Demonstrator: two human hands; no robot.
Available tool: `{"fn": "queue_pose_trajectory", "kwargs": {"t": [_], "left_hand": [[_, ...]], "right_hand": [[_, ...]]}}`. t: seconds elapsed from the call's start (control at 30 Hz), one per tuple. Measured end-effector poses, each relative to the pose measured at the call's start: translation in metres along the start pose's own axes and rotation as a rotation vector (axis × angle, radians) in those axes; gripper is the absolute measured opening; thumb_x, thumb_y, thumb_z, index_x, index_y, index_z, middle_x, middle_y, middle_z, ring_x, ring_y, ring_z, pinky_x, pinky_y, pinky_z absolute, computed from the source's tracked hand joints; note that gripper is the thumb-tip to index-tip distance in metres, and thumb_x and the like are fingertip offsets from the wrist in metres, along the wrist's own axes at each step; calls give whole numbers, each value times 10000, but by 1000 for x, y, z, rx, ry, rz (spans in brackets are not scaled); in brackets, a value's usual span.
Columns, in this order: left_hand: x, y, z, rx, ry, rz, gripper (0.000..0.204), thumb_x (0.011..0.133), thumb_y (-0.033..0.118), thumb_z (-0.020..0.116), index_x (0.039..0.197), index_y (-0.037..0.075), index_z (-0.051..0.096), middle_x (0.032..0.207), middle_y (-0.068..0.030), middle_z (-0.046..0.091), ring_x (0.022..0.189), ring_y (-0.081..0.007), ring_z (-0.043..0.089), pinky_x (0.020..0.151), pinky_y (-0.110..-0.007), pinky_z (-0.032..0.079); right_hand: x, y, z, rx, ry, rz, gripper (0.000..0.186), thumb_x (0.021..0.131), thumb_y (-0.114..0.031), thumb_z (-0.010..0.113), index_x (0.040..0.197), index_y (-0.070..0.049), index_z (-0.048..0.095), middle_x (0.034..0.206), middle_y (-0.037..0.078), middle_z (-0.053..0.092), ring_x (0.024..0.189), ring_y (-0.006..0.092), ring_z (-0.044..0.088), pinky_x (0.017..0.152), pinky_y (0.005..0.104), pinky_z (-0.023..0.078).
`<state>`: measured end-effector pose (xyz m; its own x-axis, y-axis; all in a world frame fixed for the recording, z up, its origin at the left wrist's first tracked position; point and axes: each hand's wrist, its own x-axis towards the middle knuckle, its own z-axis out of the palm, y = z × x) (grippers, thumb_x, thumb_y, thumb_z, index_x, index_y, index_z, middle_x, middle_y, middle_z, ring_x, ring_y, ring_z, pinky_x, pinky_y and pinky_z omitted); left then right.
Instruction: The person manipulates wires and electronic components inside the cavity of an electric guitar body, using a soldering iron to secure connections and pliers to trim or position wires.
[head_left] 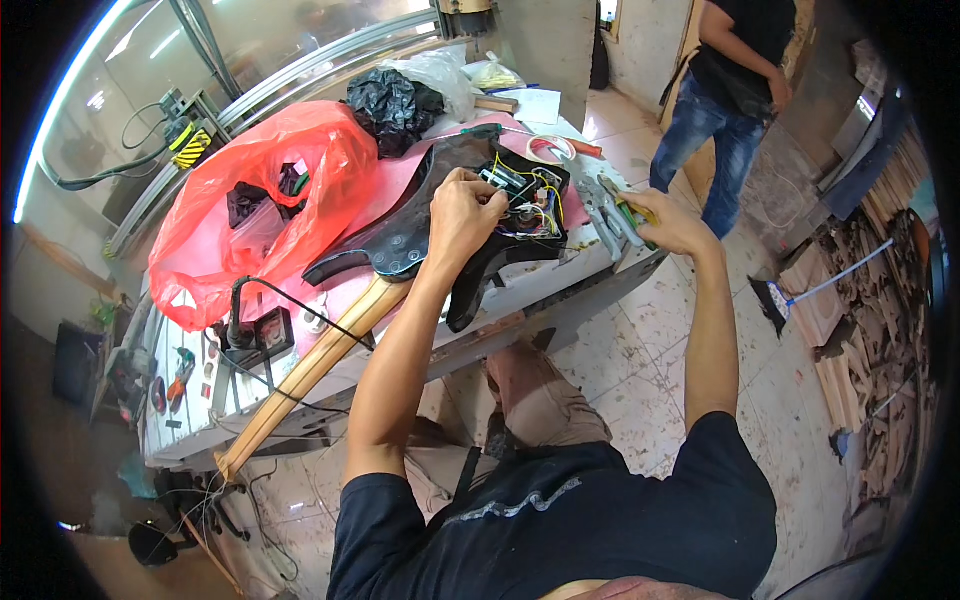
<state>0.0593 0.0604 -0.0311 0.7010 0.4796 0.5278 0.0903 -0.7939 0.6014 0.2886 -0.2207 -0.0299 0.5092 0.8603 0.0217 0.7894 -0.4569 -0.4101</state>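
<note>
A black electric guitar body (pixel 405 222) lies on the workbench, its pale wooden neck (pixel 312 372) reaching toward the lower left. In the body an open cavity (pixel 530 205) shows a small circuit board and tangled yellow, white and other wires. My left hand (pixel 465 215) rests over the body at the cavity's left edge, fingers bent together; what they pinch, if anything, is hidden. At the bench's right corner, my right hand (pixel 672 222) is closed on pliers with green and yellow handles (pixel 637 213). Beside them lie more grey hand tools (pixel 608 226).
A red plastic bag (pixel 330 150) fills the bench's left side, with a black bag (pixel 395 105) behind it. A black cable (pixel 300 300) crosses over the neck. A screwdriver (pixel 480 130) lies beyond the body. Another person (pixel 715 110) stands at the far right, near a broom (pixel 775 305).
</note>
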Motion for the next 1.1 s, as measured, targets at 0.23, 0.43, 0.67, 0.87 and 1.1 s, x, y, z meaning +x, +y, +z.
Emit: {"fn": "queue_pose_trajectory", "kwargs": {"t": [0.23, 0.43, 0.67, 0.87, 1.1], "left_hand": [[2, 2, -6, -113, -19, -126, 245, 807, 207, 783, 941, 7, 827, 986, -168, 730, 892, -275, 712, 815, -380, 549], [6, -4, -6, -61, -86, -132, 283, 856, 252, 792, 991, 5, 827, 1038, -160, 731, 913, -266, 711, 811, -370, 538], [10, -11, -7, -31, -129, -128, 306, 886, 276, 784, 1021, 3, 820, 1059, -171, 741, 940, -294, 710, 831, -389, 535], [7, -7, -5, -45, -114, -120, 312, 892, 284, 777, 1024, 4, 819, 1065, -180, 740, 952, -303, 704, 840, -394, 533], [7, -14, -3, -27, -105, -69, 325, 900, 299, 765, 1009, -4, 813, 1056, -181, 725, 945, -315, 696, 825, -408, 529]], "right_hand": [[4, -2, 9, -94, 98, -111, 666, 819, -150, 692, 1476, -128, 584, 1262, 237, 640, 1198, 407, 610, 1042, 445, 482], [7, 3, 13, -127, 302, 120, 591, 853, -229, 693, 1414, -61, 607, 1162, 279, 692, 1123, 447, 646, 1000, 499, 491], [-12, -47, 5, -10, 619, -166, 418, 901, -142, 689, 1308, -46, 682, 1113, 177, 744, 1109, 373, 650, 941, 464, 490], [-6, -91, 7, -370, 592, -401, 401, 882, -32, 641, 1277, -54, 708, 996, 95, 722, 960, 270, 667, 810, 412, 495], [5, -108, 22, -533, 584, -438, 399, 915, -75, 619, 1310, -94, 670, 953, 51, 683, 805, 230, 690, 735, 379, 498]]}}
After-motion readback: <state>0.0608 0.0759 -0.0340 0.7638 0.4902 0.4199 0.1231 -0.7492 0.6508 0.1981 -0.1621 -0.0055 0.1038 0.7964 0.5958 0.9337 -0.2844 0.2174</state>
